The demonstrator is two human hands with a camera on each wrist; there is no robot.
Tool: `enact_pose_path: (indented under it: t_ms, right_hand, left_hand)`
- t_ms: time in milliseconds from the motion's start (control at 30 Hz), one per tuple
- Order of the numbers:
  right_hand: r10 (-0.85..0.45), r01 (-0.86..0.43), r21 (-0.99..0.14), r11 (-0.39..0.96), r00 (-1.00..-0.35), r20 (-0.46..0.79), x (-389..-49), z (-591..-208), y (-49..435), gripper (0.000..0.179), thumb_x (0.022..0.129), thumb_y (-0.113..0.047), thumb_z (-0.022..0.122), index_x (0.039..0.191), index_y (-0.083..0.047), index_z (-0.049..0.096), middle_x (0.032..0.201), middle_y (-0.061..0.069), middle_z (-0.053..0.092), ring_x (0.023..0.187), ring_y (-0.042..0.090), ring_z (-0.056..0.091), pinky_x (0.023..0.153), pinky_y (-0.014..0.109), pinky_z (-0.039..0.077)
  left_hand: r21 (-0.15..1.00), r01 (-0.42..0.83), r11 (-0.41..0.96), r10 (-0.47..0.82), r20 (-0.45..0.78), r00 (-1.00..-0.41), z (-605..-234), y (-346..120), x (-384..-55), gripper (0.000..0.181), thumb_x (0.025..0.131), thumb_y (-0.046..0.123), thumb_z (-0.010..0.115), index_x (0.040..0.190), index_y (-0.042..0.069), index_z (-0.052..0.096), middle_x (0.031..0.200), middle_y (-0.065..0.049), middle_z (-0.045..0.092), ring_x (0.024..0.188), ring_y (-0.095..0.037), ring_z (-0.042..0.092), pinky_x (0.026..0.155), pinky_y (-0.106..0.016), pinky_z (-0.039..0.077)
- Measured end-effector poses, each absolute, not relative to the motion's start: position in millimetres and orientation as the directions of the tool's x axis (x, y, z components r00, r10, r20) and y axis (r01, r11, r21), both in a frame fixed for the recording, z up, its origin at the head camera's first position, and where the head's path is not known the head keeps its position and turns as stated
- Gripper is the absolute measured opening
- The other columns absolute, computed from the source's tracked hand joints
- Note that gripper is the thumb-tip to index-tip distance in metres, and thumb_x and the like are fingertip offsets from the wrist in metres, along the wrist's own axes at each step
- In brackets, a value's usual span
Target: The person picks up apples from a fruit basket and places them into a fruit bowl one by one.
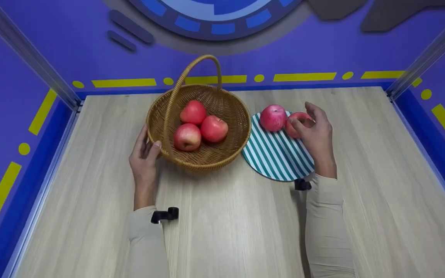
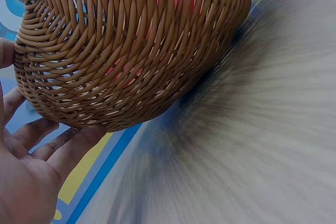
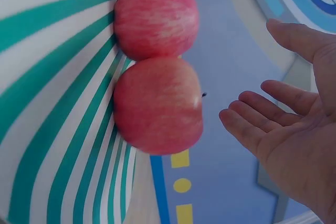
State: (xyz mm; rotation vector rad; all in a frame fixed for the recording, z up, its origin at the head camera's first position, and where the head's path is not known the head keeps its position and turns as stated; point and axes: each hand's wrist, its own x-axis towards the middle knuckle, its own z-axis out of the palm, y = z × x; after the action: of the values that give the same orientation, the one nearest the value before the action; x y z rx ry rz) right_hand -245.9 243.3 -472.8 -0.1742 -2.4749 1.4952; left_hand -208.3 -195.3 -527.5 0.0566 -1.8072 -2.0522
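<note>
On the pale wood-grain surface (image 1: 226, 220), your hands worked at separate spots. Your left hand (image 1: 144, 164) held the near left side of a round, golden-brown wicker basket (image 1: 216, 155) with an arched handle: the thumb lay on the rim, and the fingers pressed against the outside of the weave. Whether the basket's base touched the surface, you could not tell from these views.

Your right hand (image 1: 318, 139) was spread, thumb and fingers parted, just above a round red apple with a dark stem (image 3: 157, 106); the right wrist view showed a gap between your fingertips and its skin. That apple sat at the far edge of a flat, round mat with green and white stripes (image 1: 280, 158), and a pinkish-red, streaked apple (image 1: 273, 118) touched it on the left, farther from your right hand.

The mat lay to the right of the basket, between it and your right forearm. Inside the basket, well to the right of your left thumb, three rosy red apples (image 1: 214, 129) lay clustered together.

Counted up, you had five apples, three in the basket and two on the mat; one basket; one mat; two beige sleeves (image 1: 326, 224); and two black wrist mounts (image 1: 164, 215), one at each cuff.
</note>
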Motion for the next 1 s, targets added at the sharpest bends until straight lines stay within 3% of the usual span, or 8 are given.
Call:
enact_pose_path:
  t_ms: [567, 1000]
  right_hand:
    - [0.133, -0.164, -0.836, 0.523, -0.954, 0.27, -245.8, -464.4, 211.7, 0.067, 0.097, -0.014, 0.08, 0.155, 0.0, 0.05, 0.156, 0.018, 0.052, 0.143, 0.033, 0.05, 0.116, 0.047, 0.043]
    - [0.014, -0.266, -0.837, 0.478, -0.951, 0.31, -239.2, -458.1, 180.5, 0.071, 0.093, -0.015, 0.085, 0.154, -0.003, 0.052, 0.152, 0.018, 0.054, 0.137, 0.041, 0.055, 0.107, 0.056, 0.051]
  left_hand:
    - [0.958, 0.273, -0.086, -0.315, 0.233, -0.92, -528.3, -196.0, -208.7, 0.061, 0.101, 0.015, 0.069, 0.159, 0.015, 0.052, 0.159, -0.011, 0.052, 0.144, -0.036, 0.051, 0.089, -0.028, 0.059]
    - [0.964, 0.259, -0.065, -0.32, 0.225, -0.92, -529.0, -195.4, -208.5, 0.061, 0.102, 0.015, 0.069, 0.16, 0.017, 0.051, 0.16, -0.008, 0.051, 0.145, -0.033, 0.049, 0.092, -0.028, 0.058]
